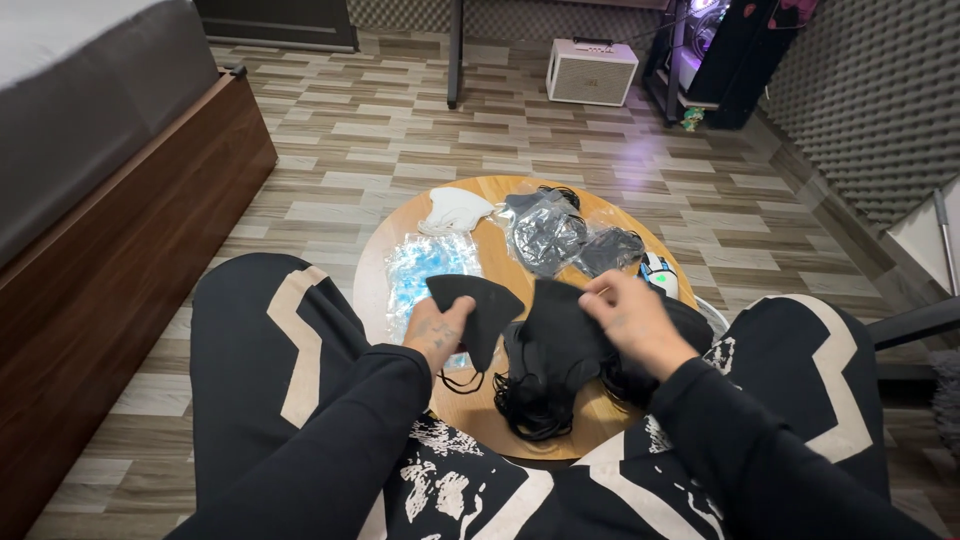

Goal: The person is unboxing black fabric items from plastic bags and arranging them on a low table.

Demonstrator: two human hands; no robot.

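Black face masks fill the lower middle of the frame, above a round wooden table that stands between the person's knees. At far left, a bed with a dark wooden frame and grey cover runs down the upper left corner over the striped plank floor. Moving right, a clear packet of blue masks lies on the left part of the table, with a white mask just above it near the far rim. The left hand is at centre-left; its fingers pinch one black mask by its lower edge, so the mask stands up over the table, its ear loops hanging below the hand. Right of it a heap of black masks rests on the near side of the table. The right hand lies on top of this heap, its fingers closed on the upper edge of the topmost mask. Behind the hands, clear bags of dark masks sit on the far right part of the table. A small white and blue device lies just beside the right hand at the table's right edge. In the upper middle stands a white speaker box on the floor.
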